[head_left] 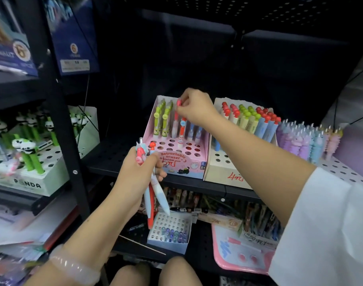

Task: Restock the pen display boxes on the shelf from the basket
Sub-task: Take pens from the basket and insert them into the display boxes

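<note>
A pink display box [182,164] marked "Retractable eraser" stands on the black shelf, holding green, red and blue eraser pens in its back rows, with many empty holes in front. My right hand [194,107] pinches the pink top of a red pen [176,118] standing in the back row of that box. Just left of the box's front, my left hand [138,172] grips a bundle of red and light-blue pens [153,195], their tips pointing down. No basket is in view.
A beige box [228,170] of red-, green- and blue-topped pens stands right of the pink box, then a cluster of pastel pens [308,141]. A panda pen box [28,176] sits on the left shelf. Below are a small white box [170,232] and a pink tray [242,254].
</note>
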Demonstrator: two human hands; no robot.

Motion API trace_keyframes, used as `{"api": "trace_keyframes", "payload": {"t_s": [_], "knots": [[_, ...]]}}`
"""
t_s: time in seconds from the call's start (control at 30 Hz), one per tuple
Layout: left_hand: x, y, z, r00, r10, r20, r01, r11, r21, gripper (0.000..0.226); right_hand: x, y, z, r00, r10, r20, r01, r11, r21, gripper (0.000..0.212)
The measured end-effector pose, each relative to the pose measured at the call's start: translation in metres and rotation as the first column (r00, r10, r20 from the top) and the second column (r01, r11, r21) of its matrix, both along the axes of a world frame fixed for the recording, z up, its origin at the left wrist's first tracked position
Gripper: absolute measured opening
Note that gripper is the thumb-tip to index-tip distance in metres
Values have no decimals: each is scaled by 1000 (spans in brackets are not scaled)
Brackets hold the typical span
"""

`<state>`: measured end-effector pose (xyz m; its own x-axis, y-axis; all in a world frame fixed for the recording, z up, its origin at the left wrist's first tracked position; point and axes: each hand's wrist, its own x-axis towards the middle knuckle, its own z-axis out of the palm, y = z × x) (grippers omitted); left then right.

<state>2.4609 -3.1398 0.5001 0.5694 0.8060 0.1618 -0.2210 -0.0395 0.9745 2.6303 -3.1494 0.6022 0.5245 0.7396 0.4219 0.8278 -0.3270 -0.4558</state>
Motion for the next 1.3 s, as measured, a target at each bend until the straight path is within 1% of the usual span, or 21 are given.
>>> {"api": "trace_keyframes", "payload": {"t_s": [0.07,0.13,0.2,0.23,0.27,0.33,0.37,0.4,0.43,0.47,0.5,0.57,0.63,0.7,0.77,0.83,0.93,1.03,1.13,1.2,1.3], "knots": [[-1,0,0,1000,-5,-3,5,1000,-7,9,0,5,-2,995,-33,98,39,997,-65,17],[-2,0,0,1000,-16,-6,16,1000,-26,11,1,9,-1,972,-97,214,134,977,-166,27],[-2,-1,-1,1000,-27,-3,27,999,-43,11,0,11,1,959,-126,252,192,948,-255,33],[-2,-1,-2,1000,-28,-3,28,998,-48,11,-2,9,2,955,-127,269,199,945,-261,33],[-2,0,-2,1000,-27,0,27,998,-50,10,-6,6,2,944,-122,305,193,958,-213,33],[-1,1,-4,999,-22,25,23,999,-42,7,-18,-4,-2,920,-99,379,105,994,6,27],[0,2,-5,999,-20,35,21,999,-28,7,-26,-12,-5,937,-42,348,15,997,82,23],[1,2,-6,999,-21,38,22,1000,-9,6,-34,-20,-9,965,61,255,-87,992,91,22],[1,3,-8,999,-25,39,25,1000,8,5,-42,-29,-13,976,186,111,-191,981,41,22],[3,4,-9,999,-30,42,29,999,21,4,-49,-37,-18,958,285,-44,-287,957,-36,22],[5,3,-10,998,-37,46,35,999,28,4,-55,-44,-24,928,338,-160,-356,928,-108,20],[10,1,-9,997,-45,56,43,999,32,8,-59,-53,-35,889,367,-275,-417,896,-152,15],[13,-5,-9,996,-64,69,63,998,23,9,-58,-57,-39,885,339,-318,-384,919,-88,13],[13,-10,-9,993,-101,66,100,995,9,8,-52,-59,-34,897,276,-345,-293,956,2,15],[12,-13,-10,992,-125,16,125,992,-5,14,-42,-64,-22,891,244,-384,-199,968,153,13],[14,-16,-9,990,-135,-32,134,991,-24,18,-26,-72,-9,901,214,-376,-95,945,312,16],[23,-24,-8,989,-145,-44,143,989,-32,22,2,-96,6,951,117,-285,24,894,447,17],[36,-33,-7,985,-173,-16,173,985,-17,22,33,-126,9,993,-89,-75,114,870,480,17],[49,-41,-7,982,-190,-8,190,982,-19,21,58,-154,4,963,-254,87,182,857,482,18],[57,-46,-8,982,-188,-7,188,982,-10,19,68,-167,-2,949,-298,104,210,844,494,18],[64,-52,-10,981,-192,-27,192,981,11,16,75,-177,-7,947,-315,68,237,824,514,18]]}}
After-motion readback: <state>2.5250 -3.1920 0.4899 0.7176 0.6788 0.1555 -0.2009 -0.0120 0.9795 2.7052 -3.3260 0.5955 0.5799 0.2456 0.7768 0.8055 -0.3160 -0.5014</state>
